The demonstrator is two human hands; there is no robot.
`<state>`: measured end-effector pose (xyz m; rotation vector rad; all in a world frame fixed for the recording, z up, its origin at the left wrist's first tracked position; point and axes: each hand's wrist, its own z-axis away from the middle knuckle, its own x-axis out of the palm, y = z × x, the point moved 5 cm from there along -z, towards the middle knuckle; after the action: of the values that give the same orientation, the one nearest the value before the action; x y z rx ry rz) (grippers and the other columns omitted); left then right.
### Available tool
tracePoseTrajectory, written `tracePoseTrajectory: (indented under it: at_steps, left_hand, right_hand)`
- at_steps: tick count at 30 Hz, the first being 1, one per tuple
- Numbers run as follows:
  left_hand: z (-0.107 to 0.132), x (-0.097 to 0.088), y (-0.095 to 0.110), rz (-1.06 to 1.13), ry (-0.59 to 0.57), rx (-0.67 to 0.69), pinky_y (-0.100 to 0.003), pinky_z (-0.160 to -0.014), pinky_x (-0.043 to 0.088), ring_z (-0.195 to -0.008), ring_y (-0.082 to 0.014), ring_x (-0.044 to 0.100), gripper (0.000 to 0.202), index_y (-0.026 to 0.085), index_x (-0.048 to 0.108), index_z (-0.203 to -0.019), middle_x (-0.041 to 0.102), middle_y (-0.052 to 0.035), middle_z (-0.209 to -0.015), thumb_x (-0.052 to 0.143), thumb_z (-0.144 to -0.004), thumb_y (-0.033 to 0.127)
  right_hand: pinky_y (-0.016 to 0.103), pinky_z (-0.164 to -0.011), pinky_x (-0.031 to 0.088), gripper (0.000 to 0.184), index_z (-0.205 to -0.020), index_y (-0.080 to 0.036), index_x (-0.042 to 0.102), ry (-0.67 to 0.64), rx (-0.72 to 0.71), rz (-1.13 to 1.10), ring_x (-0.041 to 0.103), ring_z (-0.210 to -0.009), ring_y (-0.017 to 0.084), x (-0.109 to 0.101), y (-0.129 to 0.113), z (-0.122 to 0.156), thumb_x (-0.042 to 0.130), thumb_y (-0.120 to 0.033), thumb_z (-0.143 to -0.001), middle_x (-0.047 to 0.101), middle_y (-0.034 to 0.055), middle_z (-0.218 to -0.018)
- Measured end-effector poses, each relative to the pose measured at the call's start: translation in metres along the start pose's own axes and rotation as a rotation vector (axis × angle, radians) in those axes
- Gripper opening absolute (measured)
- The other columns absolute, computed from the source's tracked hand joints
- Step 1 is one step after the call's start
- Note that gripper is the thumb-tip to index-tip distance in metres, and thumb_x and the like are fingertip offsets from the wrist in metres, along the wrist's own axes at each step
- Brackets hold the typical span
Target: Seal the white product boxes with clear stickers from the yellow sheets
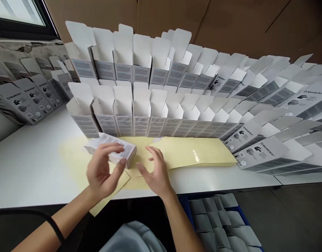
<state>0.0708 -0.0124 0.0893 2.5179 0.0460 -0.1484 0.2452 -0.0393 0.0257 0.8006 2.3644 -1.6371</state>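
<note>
Nearest the camera, a pale blue-grey garment, then two bare forearms reaching over the front edge of the white tabletop. Left hand curled, a white printed carton pinched between thumb and fingers; height above the sheets hard to tell. Long axis of the carton slanting across the tabletop, upper left to lower right, its right end pointing toward the right hand. Right hand open, fingers spread and curved, just beside that end, gripping nothing; any contact with the sheets below impossible to tell. Left hand the nearer of the two, wrapped around the carton. Under both hands, pale yellow translucent sheets along the tabletop. Beyond them, rows of upright open-flapped cartons; below the front edge, a blue crate of grey pieces.
</note>
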Motion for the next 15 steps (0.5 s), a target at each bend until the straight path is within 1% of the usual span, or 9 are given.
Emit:
tracePoseTrajectory:
  at_steps: [1,2,3,5,7,9,10,12,15]
  left_hand:
    - [0.0,0.018,0.003,0.019,-0.109,-0.004,-0.035,-0.079,0.05,-0.093,-0.0201,0.062,0.03,0.021,0.063,-0.108,0.063,-0.006,-0.097,0.062,-0.082,0.005]
    - [0.002,0.036,0.004,0.039,-0.215,-0.021,-0.034,-0.078,0.051,-0.092,-0.0197,0.062,0.027,0.02,0.063,-0.106,0.064,-0.006,-0.094,0.059,-0.084,0.005]
    - [0.005,0.055,0.003,0.055,-0.311,-0.055,-0.033,-0.078,0.052,-0.09,-0.0192,0.062,0.024,0.02,0.061,-0.105,0.065,-0.0062,-0.094,0.057,-0.085,0.007]
    - [0.011,0.089,-0.01,0.048,-0.428,-0.18,-0.037,-0.083,0.053,-0.095,-0.0209,0.062,0.027,0.019,0.057,-0.111,0.065,-0.0085,-0.102,0.055,-0.085,0.012]
    - [0.02,0.12,-0.033,-0.012,-0.506,-0.348,-0.045,-0.096,0.05,-0.113,-0.0268,0.059,0.044,0.017,0.051,-0.124,0.061,-0.0141,-0.122,0.055,-0.08,0.014]
    - [0.03,0.142,-0.057,-0.083,-0.596,-0.51,-0.054,-0.11,0.039,-0.134,-0.0344,0.045,0.063,0.012,0.045,-0.133,0.05,-0.0203,-0.141,0.058,-0.072,0.013]
    - [0.034,0.149,-0.067,-0.099,-0.628,-0.576,-0.057,-0.114,0.033,-0.14,-0.0366,0.037,0.069,0.01,0.042,-0.137,0.044,-0.0219,-0.147,0.058,-0.07,0.014]
    - [0.041,0.155,-0.081,-0.083,-0.669,-0.676,-0.059,-0.118,0.026,-0.145,-0.038,0.029,0.075,0.011,0.038,-0.142,0.037,-0.0214,-0.153,0.059,-0.07,0.017]
    - [0.046,0.15,-0.086,-0.008,-0.66,-0.758,-0.058,-0.117,0.028,-0.144,-0.0357,0.033,0.076,0.015,0.036,-0.145,0.04,-0.0173,-0.153,0.058,-0.072,0.02]
  right_hand:
    - [0.031,-0.075,0.052,0.028,-0.108,-0.019,0.063,0.098,0.048,-0.01,0.062,-0.096,0.021,-0.016,0.007,0.01,0.06,-0.039,-0.089,0.064,0.0094,-0.107]
    - [0.028,-0.064,0.048,0.021,-0.085,-0.019,0.063,0.182,0.11,0.009,0.059,-0.075,0.017,-0.031,0.015,0.02,0.056,-0.039,-0.091,0.063,0.0046,-0.084]
    - [0.026,-0.057,0.043,0.029,-0.07,-0.02,0.057,0.241,0.174,0.049,0.052,-0.062,0.014,-0.044,0.023,0.029,0.055,-0.039,-0.091,0.055,0.0006,-0.069]
    - [0.025,-0.051,0.035,0.041,-0.056,-0.021,0.044,0.295,0.288,0.152,0.041,-0.053,0.012,-0.066,0.038,0.044,0.056,-0.042,-0.089,0.043,-0.0032,-0.055]
    - [0.025,-0.05,0.032,0.046,-0.053,-0.021,0.042,0.296,0.395,0.213,0.038,-0.051,0.012,-0.08,0.049,0.052,0.058,-0.047,-0.087,0.041,-0.0036,-0.051]
    - [0.026,-0.05,0.032,0.045,-0.056,-0.02,0.051,0.276,0.504,0.192,0.04,-0.049,0.012,-0.084,0.057,0.055,0.059,-0.054,-0.085,0.045,-0.0031,-0.05]
    - [0.026,-0.05,0.033,0.043,-0.061,-0.019,0.058,0.257,0.554,0.146,0.042,-0.048,0.013,-0.083,0.059,0.055,0.06,-0.056,-0.083,0.048,-0.0027,-0.05]
    - [0.026,-0.05,0.038,0.042,-0.072,-0.018,0.066,0.239,0.624,0.019,0.05,-0.048,0.015,-0.077,0.063,0.054,0.063,-0.059,-0.081,0.054,-0.0014,-0.052]
    - [0.025,-0.048,0.041,0.043,-0.074,-0.016,0.067,0.28,0.666,-0.172,0.056,-0.05,0.016,-0.069,0.066,0.052,0.068,-0.06,-0.076,0.061,0.0022,-0.057]
